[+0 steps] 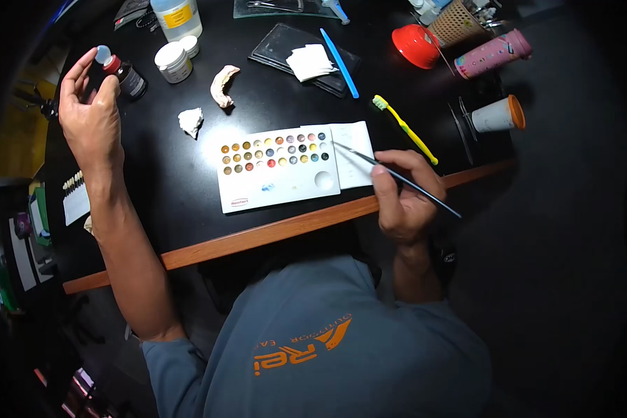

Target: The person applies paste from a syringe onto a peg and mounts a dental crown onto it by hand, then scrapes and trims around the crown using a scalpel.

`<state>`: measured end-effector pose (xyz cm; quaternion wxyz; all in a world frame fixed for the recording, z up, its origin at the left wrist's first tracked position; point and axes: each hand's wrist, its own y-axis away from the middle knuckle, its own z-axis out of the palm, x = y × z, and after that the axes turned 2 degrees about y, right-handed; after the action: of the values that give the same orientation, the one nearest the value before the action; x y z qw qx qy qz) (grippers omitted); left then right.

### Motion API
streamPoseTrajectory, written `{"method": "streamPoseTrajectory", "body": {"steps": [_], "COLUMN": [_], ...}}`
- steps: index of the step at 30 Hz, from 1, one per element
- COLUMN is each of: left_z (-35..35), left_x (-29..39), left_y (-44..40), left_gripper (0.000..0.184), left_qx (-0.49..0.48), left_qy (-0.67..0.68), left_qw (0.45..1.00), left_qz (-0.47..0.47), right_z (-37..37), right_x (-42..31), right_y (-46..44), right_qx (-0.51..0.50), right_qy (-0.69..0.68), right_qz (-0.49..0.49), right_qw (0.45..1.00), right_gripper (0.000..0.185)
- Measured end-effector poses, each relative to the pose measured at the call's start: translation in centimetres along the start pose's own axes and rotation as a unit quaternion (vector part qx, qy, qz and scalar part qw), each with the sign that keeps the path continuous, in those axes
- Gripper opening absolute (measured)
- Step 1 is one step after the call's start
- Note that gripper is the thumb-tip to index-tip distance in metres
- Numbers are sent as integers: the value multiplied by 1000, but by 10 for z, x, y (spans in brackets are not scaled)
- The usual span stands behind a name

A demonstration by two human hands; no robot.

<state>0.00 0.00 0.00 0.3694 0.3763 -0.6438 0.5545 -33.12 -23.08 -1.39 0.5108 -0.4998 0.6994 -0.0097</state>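
The black counter (161, 174), with a wooden edge (285, 237), carries a palette (279, 189) at centre, a toothbrush (409, 134) and cup (492, 116) at right, a red bowl (412, 49) at upper right, and a white jar (173, 64) at upper left.

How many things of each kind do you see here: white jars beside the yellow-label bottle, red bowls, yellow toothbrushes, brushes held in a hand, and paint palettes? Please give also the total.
White jars: 2
Red bowl: 1
Yellow toothbrush: 1
Brush in the right hand: 1
Palette: 1
Total: 6
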Motion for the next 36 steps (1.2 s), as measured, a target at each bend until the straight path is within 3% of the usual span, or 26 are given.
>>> {"method": "streamPoseTrajectory", "body": {"steps": [2,8,11,28,32,36], "left_z": [2,4,3,3,4,2], "left_x": [13,5,0,0,0,0], "left_y": [4,7,6,5,5,4], "left_gripper": [55,46,46,45,44,47], "left_qx": [4,27,20,26,34,28], "left_qy": [-24,-31,-14,-25,-30,-19], "left_qw": [1000,999,999,999,998,999], "left_qz": [-6,24,26,30,34,21], "right_z": [-1,-9,-10,-15,-9,-6], "right_x": [14,16,22,28,25,25], "right_y": [9,25,28,33,30,29], "right_qx": [54,16,31,52,78,45], "right_qy": [-12,96,119,110,96,121], "right_qz": [-12,30,-6,-7,5,-52], "right_qw": [998,995,992,993,992,990], "right_gripper": [8,12,12,2,6,16]}}
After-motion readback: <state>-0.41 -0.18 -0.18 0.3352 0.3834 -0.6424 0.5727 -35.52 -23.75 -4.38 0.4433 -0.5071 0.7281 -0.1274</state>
